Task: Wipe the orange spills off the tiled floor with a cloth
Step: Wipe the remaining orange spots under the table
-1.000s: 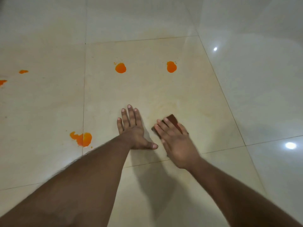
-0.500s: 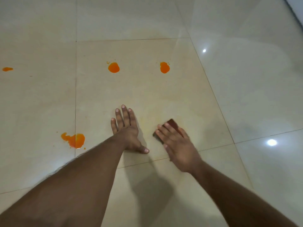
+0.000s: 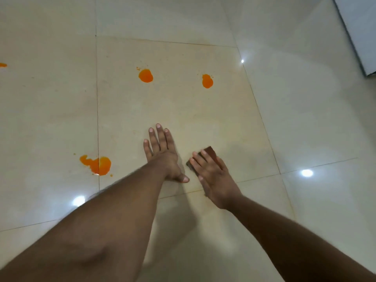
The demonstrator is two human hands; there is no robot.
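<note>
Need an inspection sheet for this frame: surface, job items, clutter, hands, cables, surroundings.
Surface: glossy beige tiled floor, lamp glare spots.
Job's things: dark red-brown folded cloth under the right hand; round orange spill, second round orange spill, larger orange puddle across a grout line, orange trace at the left edge.
Clutter: nothing seen.
Hands: left hand flat on the tile; right hand presses the cloth, fingers straight.
Cables: nothing seen.
Surroundings: white panel edge, top right.

Orange liquid spills on the cream tiled floor (image 3: 203, 123): I count 4
- round blob, far centre (image 3: 145, 75)
- blob w/ specks, far right (image 3: 207, 81)
- big irregular one on a grout line, left (image 3: 96, 164)
- sliver at left edge (image 3: 3, 65)

Dark brown folded cloth (image 3: 210, 152): 1
Bare hands: 2, left hand (image 3: 162, 155) & right hand (image 3: 211, 176)
Light glints on tiles: I see 3
</note>
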